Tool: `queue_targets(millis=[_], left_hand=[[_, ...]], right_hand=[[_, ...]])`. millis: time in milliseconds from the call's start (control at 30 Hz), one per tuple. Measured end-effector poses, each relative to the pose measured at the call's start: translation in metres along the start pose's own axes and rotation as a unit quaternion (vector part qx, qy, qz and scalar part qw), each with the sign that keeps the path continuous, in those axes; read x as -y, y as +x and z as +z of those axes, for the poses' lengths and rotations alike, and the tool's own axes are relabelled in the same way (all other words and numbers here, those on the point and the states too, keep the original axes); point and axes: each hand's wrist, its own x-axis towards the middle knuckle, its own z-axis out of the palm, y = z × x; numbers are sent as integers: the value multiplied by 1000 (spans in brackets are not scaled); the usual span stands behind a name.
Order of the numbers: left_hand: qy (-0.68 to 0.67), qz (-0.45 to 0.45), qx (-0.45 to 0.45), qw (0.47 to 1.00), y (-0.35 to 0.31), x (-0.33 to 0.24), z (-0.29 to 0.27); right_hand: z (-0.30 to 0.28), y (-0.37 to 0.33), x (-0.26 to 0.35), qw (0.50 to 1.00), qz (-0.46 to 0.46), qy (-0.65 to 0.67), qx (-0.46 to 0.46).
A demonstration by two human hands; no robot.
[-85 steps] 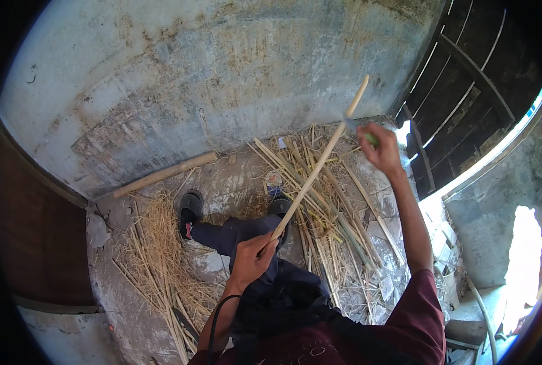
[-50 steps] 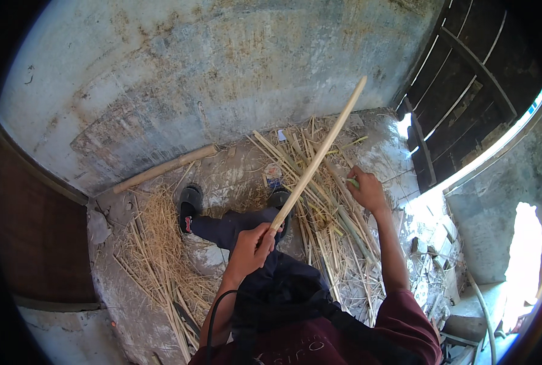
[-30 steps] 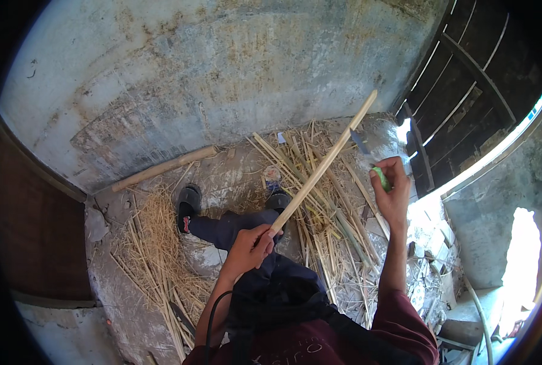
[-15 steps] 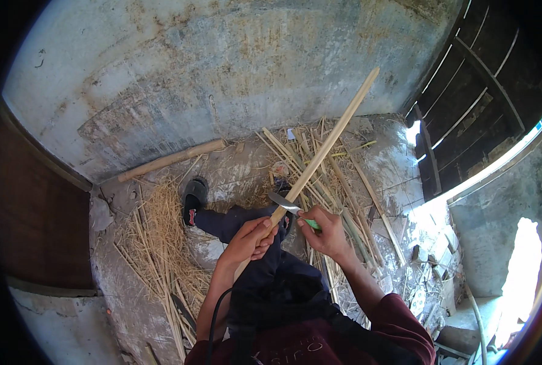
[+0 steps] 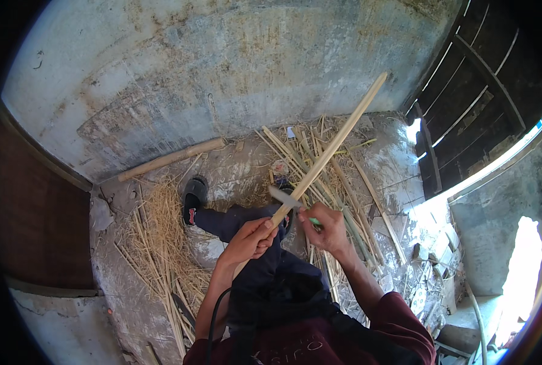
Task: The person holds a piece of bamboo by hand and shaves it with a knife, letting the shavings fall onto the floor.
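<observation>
A long pale strip, apparently bamboo (image 5: 338,142), slants from my lap up toward the far right. My left hand (image 5: 250,239) is wrapped round its lower part, above my thigh. In my right hand (image 5: 325,229) is a knife (image 5: 284,197) with a green handle, most of which my fingers cover. The blade lies across the strip just beyond my left hand, its tip pointing to the left. Motion blurs the blade a little.
Thin shavings (image 5: 167,231) are heaped on the floor at left. Several cut strips (image 5: 359,225) lie under the held one and to its right. A thick pole (image 5: 172,159) rests by the stained wall (image 5: 161,79). Rubble (image 5: 438,252) lies at right, below a dark slatted panel (image 5: 471,91).
The far end of the strip has swung slightly right and down. The knife blade has tilted a little and blurred, still across the strip. Both hands keep their hold.
</observation>
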Motion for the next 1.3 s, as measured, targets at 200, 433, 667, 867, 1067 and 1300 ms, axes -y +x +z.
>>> queue_targets(millis=[200, 433, 667, 867, 1067, 1300], left_hand=[[22, -6, -3, 1000, -2, 3, -1], [7, -17, -10, 1000, -2, 1, 3], [13, -34, 12, 999, 1, 3, -4], [-9, -35, 42, 998, 3, 2, -8], [4, -23, 35, 999, 2, 3, -6], [8, -18, 42, 999, 4, 1, -6]], right_hand=[[-18, 7, -17, 997, 40, 2, -67], [-12, 5, -6, 993, 81, 28, -81], [12, -4, 5, 997, 9, 70, -12], [15, 2, 9, 996, -29, 82, 8], [14, -2, 3, 998, -43, 46, 4], [12, -3, -4, 998, -62, 11, 4]])
